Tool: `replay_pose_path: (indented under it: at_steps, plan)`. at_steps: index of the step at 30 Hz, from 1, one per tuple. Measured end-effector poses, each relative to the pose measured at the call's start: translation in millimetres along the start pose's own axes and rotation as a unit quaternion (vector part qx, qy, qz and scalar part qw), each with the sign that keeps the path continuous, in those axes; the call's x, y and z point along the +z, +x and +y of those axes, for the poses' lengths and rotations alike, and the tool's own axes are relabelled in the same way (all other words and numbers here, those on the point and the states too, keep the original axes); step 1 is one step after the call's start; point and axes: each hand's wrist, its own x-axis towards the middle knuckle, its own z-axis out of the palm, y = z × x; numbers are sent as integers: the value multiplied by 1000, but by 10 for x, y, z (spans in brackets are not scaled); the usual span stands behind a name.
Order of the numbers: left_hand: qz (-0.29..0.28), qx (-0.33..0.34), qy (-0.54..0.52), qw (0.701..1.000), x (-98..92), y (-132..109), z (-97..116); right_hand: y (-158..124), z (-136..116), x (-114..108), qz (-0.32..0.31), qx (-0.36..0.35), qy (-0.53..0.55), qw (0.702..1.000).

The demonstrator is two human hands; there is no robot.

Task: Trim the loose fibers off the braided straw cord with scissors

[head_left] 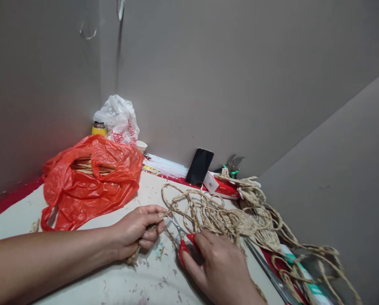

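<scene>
My left hand (140, 231) is closed on a strand of braided straw rope (227, 216), pinching it between thumb and fingers. My right hand (219, 269) grips red-handled scissors (181, 239), whose blades point up toward the strand right beside my left fingertips. The rope lies in a loose tangled pile that spreads across the table to the right. Small straw scraps lie on the table under both hands.
A red plastic bag (87, 182) holding sticks lies at the left. Behind it stand a white plastic bag (119, 118), a yellow flask (98, 128) and a paper cup (141, 146). A black phone (199, 166) leans on the wall beside green pruners (233, 165). Grey walls close in.
</scene>
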Motion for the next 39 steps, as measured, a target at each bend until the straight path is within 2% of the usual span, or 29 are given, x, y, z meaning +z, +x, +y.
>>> replay_pose_path:
  at_steps: [11, 25, 31, 39]
  plan:
    - [-23, -12, -23, 999, -48, 25, -1, 2, -4, 4, -17, 9, 23, 1000]
    - [-12, -12, 6, 1000, -26, 26, -31, 5, -33, -33, -9, -5, 20, 1000]
    - [7, 16, 35, 999, -12, 16, -33, -17, -2, -19, -20, -22, 31, 999]
    - [42, 75, 73, 994, 19, 4, -13, 17, -3, 0, -16, 1, 51, 999]
